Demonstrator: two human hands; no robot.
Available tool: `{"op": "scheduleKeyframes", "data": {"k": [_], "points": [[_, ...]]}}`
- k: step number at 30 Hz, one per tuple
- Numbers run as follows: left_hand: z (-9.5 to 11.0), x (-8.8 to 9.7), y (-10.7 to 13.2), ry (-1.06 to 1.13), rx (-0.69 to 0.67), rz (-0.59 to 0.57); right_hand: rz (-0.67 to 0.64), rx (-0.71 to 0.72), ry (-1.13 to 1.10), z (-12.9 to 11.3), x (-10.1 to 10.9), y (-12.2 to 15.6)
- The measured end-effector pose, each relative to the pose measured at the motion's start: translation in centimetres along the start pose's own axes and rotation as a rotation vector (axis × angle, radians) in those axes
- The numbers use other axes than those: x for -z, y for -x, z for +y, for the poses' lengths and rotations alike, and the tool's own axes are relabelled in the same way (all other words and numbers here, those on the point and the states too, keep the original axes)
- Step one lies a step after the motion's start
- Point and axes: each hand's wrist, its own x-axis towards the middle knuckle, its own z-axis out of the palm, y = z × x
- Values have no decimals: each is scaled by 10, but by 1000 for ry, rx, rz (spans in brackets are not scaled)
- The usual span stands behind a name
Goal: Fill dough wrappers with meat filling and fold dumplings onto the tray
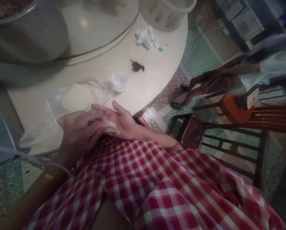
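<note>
Pale folded wrapper (pixel 112 127), smooth curved edge, left hand (pixel 79 129) grip pinched on it, right hand (pixel 127 124) spread beneath

No words, labels, brands, numbers or signs can be read here.

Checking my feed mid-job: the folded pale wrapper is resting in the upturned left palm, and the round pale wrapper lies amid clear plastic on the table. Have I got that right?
Not quite: in the head view, the folded pale wrapper rests in the upturned palm of the right hand, not the left. The rest of your statement stands.
</note>
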Motion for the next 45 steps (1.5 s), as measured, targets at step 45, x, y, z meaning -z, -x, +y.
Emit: {"op": "scheduleKeyframes", "data": {"k": [45], "points": [[6, 24, 30, -194, 310, 113, 233, 222, 217, 16, -29, -31]]}}
